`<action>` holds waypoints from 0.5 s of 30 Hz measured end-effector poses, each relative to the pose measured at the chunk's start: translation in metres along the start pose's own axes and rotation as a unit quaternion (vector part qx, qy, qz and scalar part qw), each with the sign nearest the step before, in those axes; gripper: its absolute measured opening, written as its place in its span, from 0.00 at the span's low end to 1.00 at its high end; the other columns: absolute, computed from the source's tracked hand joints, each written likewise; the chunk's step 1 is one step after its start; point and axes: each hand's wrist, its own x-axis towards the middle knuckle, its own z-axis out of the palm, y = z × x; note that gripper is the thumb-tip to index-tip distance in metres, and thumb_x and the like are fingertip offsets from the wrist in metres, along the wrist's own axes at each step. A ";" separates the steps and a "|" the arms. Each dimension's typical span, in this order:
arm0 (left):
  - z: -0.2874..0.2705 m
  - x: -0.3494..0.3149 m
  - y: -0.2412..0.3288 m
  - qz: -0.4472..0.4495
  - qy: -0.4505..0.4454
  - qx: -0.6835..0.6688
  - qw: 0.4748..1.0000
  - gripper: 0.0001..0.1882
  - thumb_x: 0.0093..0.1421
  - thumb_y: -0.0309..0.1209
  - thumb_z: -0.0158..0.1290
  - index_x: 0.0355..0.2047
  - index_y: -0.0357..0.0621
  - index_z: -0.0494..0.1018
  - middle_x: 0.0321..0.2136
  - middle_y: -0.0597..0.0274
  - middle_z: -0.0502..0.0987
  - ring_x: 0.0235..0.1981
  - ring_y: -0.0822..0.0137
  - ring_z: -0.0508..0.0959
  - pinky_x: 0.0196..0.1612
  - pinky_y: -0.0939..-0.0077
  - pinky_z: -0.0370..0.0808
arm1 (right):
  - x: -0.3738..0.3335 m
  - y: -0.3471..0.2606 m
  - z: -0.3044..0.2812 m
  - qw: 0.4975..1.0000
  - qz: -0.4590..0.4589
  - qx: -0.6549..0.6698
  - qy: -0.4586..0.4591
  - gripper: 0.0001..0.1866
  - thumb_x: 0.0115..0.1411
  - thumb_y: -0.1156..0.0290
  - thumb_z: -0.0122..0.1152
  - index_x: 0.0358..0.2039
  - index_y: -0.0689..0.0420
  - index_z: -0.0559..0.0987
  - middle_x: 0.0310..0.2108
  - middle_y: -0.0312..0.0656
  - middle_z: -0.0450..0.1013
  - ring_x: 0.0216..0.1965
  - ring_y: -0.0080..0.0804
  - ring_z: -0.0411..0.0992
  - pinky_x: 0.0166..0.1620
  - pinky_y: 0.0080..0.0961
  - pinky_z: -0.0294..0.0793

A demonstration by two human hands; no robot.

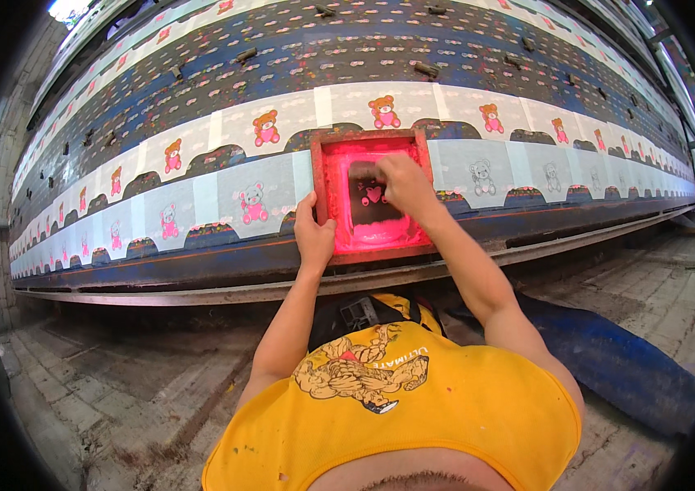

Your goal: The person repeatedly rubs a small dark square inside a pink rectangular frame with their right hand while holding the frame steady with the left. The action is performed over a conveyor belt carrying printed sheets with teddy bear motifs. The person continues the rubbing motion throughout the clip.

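A red-rimmed printing screen point(372, 254) lies flat on the row of pale fabric pieces, with bright pink ink point(370, 238) around its dark mesh window. My left hand point(314, 235) grips the frame's left side, thumb toward the near corner. Inside the frame, my right hand point(403, 185) is closed on a squeegee point(361, 171), seen only as a short brownish strip; its handle is mostly hidden by the fingers. A heart and small pink shapes show through the mesh. Left of the screen, a fabric piece point(231, 190) bears a pink-filled bear; to the right, another piece point(514, 182) has only a grey bear outline.
The long dark printing table point(241, 255) curves across the view. A farther row of pieces bears brown and pink bears point(384, 111). Several small dark blocks point(426, 69) stick up beyond it. Dark blue cloth point(617, 352) lies on the floor at right.
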 end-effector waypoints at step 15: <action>-0.006 0.000 0.019 -0.084 -0.028 -0.054 0.995 0.35 0.52 0.13 0.58 0.64 0.30 0.68 0.57 0.47 0.76 0.57 0.57 0.79 0.62 0.65 0.75 | -0.118 -0.053 -0.044 0.950 0.264 0.006 0.167 0.27 0.59 0.57 0.74 0.50 0.66 0.79 0.46 0.55 0.77 0.50 0.55 0.75 0.54 0.45 0.74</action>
